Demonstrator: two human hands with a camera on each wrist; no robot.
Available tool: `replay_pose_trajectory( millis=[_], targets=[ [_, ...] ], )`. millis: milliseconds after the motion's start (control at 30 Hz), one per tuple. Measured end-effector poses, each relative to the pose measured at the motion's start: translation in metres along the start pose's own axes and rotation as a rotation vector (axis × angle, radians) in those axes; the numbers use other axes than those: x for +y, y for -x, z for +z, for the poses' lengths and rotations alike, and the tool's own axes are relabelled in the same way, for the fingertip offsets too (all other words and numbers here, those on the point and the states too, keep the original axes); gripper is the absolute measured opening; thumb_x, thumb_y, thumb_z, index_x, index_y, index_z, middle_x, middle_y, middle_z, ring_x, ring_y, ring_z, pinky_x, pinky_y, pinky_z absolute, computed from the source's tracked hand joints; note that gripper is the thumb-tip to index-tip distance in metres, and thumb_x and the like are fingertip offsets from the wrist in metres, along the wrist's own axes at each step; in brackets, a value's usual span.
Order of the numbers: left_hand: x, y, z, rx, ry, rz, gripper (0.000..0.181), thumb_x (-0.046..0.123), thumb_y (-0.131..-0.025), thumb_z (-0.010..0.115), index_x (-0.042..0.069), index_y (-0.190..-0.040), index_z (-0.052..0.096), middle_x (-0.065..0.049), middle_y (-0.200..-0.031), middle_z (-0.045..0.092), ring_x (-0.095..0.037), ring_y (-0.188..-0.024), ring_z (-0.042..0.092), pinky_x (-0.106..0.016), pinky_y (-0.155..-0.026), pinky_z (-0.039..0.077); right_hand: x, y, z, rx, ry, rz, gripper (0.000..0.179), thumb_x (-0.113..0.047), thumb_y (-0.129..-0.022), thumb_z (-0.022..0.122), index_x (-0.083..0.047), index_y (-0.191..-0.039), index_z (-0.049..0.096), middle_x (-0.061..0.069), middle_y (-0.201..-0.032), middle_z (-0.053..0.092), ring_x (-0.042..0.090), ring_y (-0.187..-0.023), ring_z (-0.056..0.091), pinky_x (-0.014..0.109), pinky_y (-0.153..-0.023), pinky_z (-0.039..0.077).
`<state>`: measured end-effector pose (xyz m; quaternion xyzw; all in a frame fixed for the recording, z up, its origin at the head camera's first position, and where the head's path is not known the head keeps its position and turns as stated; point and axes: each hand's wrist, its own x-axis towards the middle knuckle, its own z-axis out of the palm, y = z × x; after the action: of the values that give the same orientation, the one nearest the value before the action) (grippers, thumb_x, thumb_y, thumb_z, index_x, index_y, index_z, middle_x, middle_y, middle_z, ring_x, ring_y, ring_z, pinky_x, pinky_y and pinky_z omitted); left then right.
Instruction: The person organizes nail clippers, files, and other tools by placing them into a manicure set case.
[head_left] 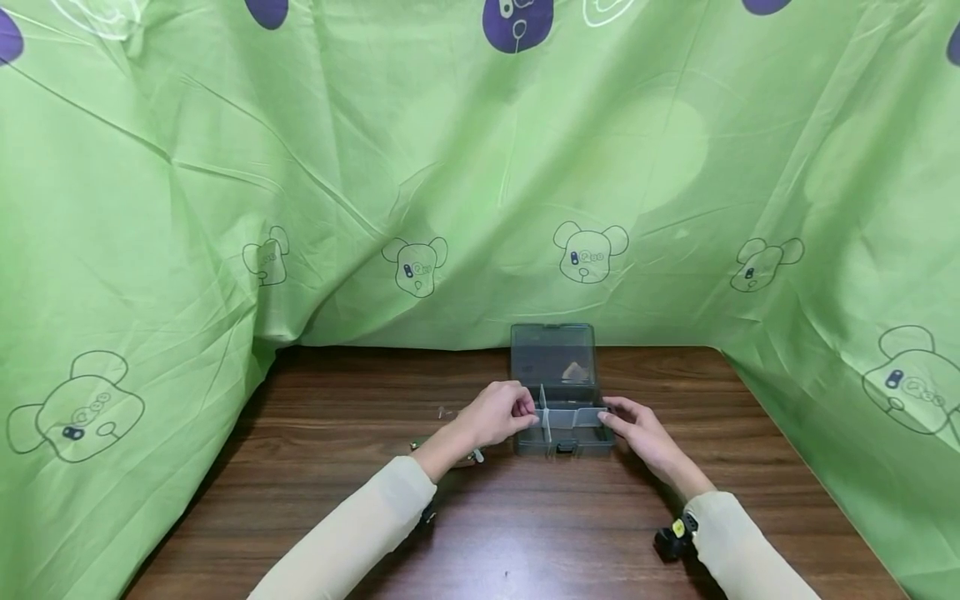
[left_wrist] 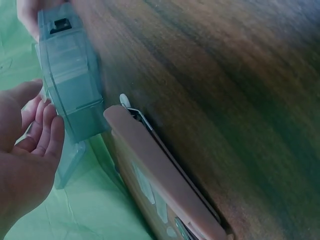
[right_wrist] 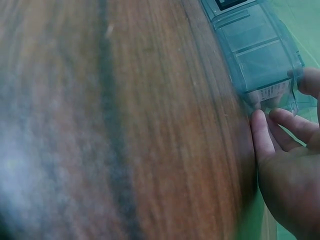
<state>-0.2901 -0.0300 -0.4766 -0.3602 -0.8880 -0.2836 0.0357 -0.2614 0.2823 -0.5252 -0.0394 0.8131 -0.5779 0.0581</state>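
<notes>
A translucent grey plastic divider box (head_left: 564,447) stands on the wooden table with its lid (head_left: 552,354) raised at the back. Pale dividers (head_left: 558,417) split its inside into compartments. At the box's left side is my left hand (head_left: 495,412), its fingers bent and the thumb near the dividers' left end. Whether anything is between those fingertips is hidden. My right hand (head_left: 645,433) holds the box's right wall, thumb at the top edge and fingers outside. A printed label (right_wrist: 274,91) shows at that end of the box in the right wrist view.
Below my left wrist lies a long pinkish-brown item (left_wrist: 160,170) with a metal loop and pale tab. Small clear bits (head_left: 446,412) lie on the table (head_left: 352,400) left of the box. A green printed curtain (head_left: 480,192) hangs behind and at both sides.
</notes>
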Motion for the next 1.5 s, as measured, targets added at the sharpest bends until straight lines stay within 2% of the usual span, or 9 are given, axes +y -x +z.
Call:
replay_pose_trajectory(
  millis=[167, 300, 467, 700, 900, 1133, 1367, 1500],
  targets=[
    [0.002, 0.000, 0.000, -0.001, 0.008, 0.008, 0.012, 0.020, -0.096, 0.082, 0.015, -0.092, 0.072, 0.007, -0.088, 0.064, -0.002, -0.079, 0.060, -0.014, -0.074, 0.052, -0.002, 0.003, -0.001, 0.004, -0.013, -0.005, 0.059, -0.026, -0.107, 0.065, 0.007, -0.153, 0.046, 0.026, -0.150, 0.053, 0.024, -0.127, 0.054, 0.022, -0.094, 0.050],
    [-0.002, -0.001, -0.003, -0.029, 0.021, 0.029, 0.014, 0.024, -0.096, 0.082, 0.013, -0.097, 0.073, 0.004, -0.093, 0.067, -0.007, -0.084, 0.065, -0.016, -0.077, 0.054, -0.003, 0.003, -0.001, 0.002, -0.013, -0.010, 0.059, -0.025, -0.108, 0.064, 0.007, -0.153, 0.045, 0.027, -0.150, 0.052, 0.025, -0.128, 0.053, 0.020, -0.094, 0.050],
    [-0.014, 0.001, -0.016, -0.036, 0.053, 0.043, 0.017, 0.022, -0.096, 0.082, 0.008, -0.103, 0.074, 0.000, -0.098, 0.069, -0.018, -0.090, 0.070, -0.027, -0.082, 0.059, 0.000, 0.001, 0.000, 0.004, 0.001, -0.014, 0.059, -0.026, -0.108, 0.065, 0.007, -0.153, 0.046, 0.027, -0.151, 0.052, 0.027, -0.131, 0.053, 0.017, -0.093, 0.049],
    [-0.037, 0.009, -0.045, 0.006, 0.004, -0.003, 0.019, 0.022, -0.095, 0.083, 0.009, -0.108, 0.076, 0.000, -0.103, 0.070, -0.014, -0.094, 0.068, -0.028, -0.086, 0.058, 0.000, 0.000, -0.001, 0.001, 0.014, -0.035, 0.060, -0.029, -0.107, 0.066, 0.007, -0.153, 0.047, 0.026, -0.150, 0.053, 0.031, -0.133, 0.053, 0.018, -0.094, 0.048],
    [-0.064, 0.021, -0.059, 0.006, -0.014, -0.065, 0.027, 0.021, -0.096, 0.081, 0.004, -0.116, 0.076, -0.003, -0.110, 0.072, -0.016, -0.098, 0.069, -0.033, -0.090, 0.058, 0.004, -0.002, -0.002, -0.003, 0.031, -0.021, 0.059, -0.025, -0.108, 0.064, 0.009, -0.153, 0.045, 0.028, -0.150, 0.052, 0.033, -0.134, 0.052, 0.017, -0.094, 0.048],
    [-0.094, 0.042, -0.065, -0.003, 0.006, -0.154, 0.026, 0.013, -0.095, 0.080, 0.000, -0.118, 0.074, -0.007, -0.111, 0.072, -0.024, -0.100, 0.071, -0.042, -0.093, 0.058, 0.002, -0.002, -0.001, 0.004, 0.025, -0.033, 0.059, -0.026, -0.108, 0.065, 0.009, -0.152, 0.046, 0.027, -0.149, 0.054, 0.029, -0.131, 0.054, 0.017, -0.094, 0.048],
    [-0.109, 0.065, -0.064, -0.015, 0.063, -0.238, 0.025, 0.007, -0.094, 0.080, -0.002, -0.116, 0.073, -0.012, -0.109, 0.072, -0.029, -0.100, 0.070, -0.046, -0.093, 0.058, 0.003, 0.001, -0.002, 0.003, 0.020, -0.019, 0.062, -0.032, -0.106, 0.067, 0.004, -0.152, 0.049, 0.024, -0.149, 0.054, 0.027, -0.130, 0.054, 0.020, -0.094, 0.049],
    [-0.113, 0.071, -0.061, -0.022, 0.052, -0.245, 0.024, 0.005, -0.091, 0.082, -0.002, -0.113, 0.074, -0.011, -0.107, 0.071, -0.030, -0.099, 0.070, -0.048, -0.093, 0.058, 0.003, 0.001, -0.003, 0.004, 0.022, -0.013, 0.063, -0.035, -0.106, 0.067, 0.003, -0.152, 0.049, 0.023, -0.150, 0.054, 0.028, -0.131, 0.053, 0.020, -0.095, 0.048]
  ],
)
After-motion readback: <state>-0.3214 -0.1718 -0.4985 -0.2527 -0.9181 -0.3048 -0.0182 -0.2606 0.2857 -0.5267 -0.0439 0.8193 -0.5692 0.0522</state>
